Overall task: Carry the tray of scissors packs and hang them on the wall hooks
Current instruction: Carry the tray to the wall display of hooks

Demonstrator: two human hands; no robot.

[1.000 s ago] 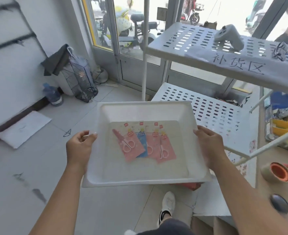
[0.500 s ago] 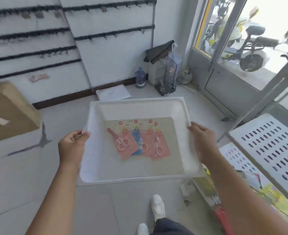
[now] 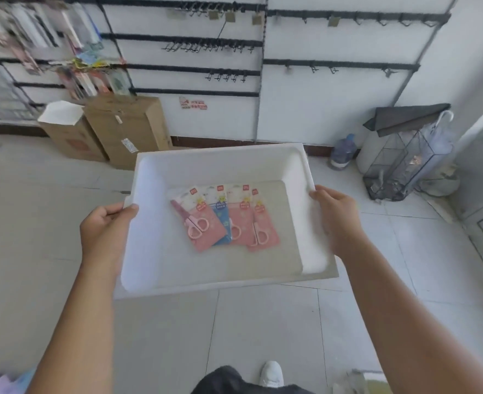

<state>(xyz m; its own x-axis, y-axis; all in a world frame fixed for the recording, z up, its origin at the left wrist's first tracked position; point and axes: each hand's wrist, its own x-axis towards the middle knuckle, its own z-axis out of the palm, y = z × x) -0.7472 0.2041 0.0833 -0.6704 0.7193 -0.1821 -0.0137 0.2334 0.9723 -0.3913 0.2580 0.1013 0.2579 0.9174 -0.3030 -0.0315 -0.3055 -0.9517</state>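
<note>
Since the earlier frames the view had swung away from the glass door and the perforated shelves, so that the wall with its rows of hooks (image 3: pixel 209 46) now faced the person squarely, while the tray (image 3: pixel 220 162) stayed level in front of the body.

Left hand (image 3: pixel 106 227) gripped the tray's left rim, thumb over the top edge and fingers curled under it; right hand (image 3: pixel 337 216) held the right rim the same way, so both sets of fingers were closed on the tray.

Inside, on the tray floor and a little toward the far side, lay the scissors packs (image 3: pixel 225 217), fanned and overlapping, one blue among the pink ones. Their long axes ran roughly from near to far, with the hang-hole ends toward the wall and the scissor handles toward the person.

Carrying well probably meant keeping both rims at one height so the packs would not slide, walking between the cardboard boxes (image 3: pixel 126 129) and the wire cage (image 3: pixel 405 163), and stopping near the bare hooks. One hand would then have to be freed.
</note>
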